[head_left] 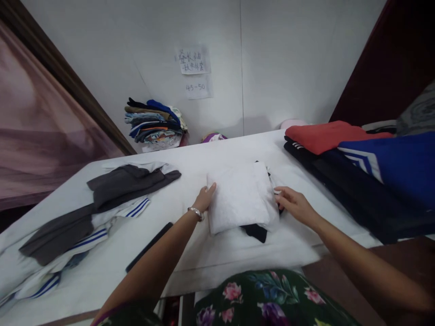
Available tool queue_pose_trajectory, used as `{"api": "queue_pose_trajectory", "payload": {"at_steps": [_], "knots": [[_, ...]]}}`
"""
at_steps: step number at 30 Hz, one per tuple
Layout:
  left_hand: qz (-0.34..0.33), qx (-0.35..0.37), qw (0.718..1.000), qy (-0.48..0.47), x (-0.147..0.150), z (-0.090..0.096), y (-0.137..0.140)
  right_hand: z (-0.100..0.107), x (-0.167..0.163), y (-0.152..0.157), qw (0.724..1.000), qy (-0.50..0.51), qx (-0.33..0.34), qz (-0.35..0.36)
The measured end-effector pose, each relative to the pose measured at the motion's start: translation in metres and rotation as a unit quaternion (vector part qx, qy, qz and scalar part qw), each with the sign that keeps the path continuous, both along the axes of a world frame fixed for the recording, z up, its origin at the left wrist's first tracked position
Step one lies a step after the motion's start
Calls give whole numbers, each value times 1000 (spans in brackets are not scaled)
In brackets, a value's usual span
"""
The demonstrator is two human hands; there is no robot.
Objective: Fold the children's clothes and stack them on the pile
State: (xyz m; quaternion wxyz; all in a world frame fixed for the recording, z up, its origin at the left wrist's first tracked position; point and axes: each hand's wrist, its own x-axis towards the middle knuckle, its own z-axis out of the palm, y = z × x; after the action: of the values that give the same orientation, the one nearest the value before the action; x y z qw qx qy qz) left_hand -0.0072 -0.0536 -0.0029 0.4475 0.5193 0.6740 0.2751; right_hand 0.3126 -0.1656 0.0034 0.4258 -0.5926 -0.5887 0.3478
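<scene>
A white garment (234, 199), folded into a rough rectangle, lies before me on the white-covered table. Dark fabric (255, 232) pokes out from beneath its front edge, and small dark bits show at its right side. My left hand (205, 198) grips the left edge, thumb on top and the other fingers mostly hidden. At the right edge, my right hand (295, 203) has its fingers bent together in a pinch on the garment's white and dark edge. A silver bracelet (196, 213) circles my left wrist.
Grey and white striped clothes (118, 190) lie loosely at the left, near a flat dark object (149, 246) by my forearm. A stack of folded clothes (156, 122) stands at the back left. Red, blue and black clothes (340, 167) are piled right. Paper signs (194, 61) hang on the wall.
</scene>
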Motion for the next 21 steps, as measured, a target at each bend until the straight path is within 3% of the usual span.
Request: {"api": "queue_pose_trajectory", "payload": {"at_steps": [2,4,6,9,11,14,17,21], "knots": [[-26,88,993,73,-1,4,-18,-6,-3,-28,999,-52,0,13],[-106,219,958,150,1,7,-44,-14,-7,-47,996,-83,-35,23],[-221,336,889,220,10,8,-71,-21,-13,-57,994,-62,-86,40],[-356,425,779,293,29,12,-99,-25,-26,-56,989,53,-133,38],[-382,443,747,316,41,16,-105,-19,-32,-49,984,132,-120,15],[-376,434,754,319,56,25,-100,2,-32,-36,980,190,-54,-1],[-355,389,789,315,67,34,-88,22,-26,-28,979,203,26,-5],[-276,320,850,314,78,44,-77,15,-22,-35,968,204,116,-90]]}}
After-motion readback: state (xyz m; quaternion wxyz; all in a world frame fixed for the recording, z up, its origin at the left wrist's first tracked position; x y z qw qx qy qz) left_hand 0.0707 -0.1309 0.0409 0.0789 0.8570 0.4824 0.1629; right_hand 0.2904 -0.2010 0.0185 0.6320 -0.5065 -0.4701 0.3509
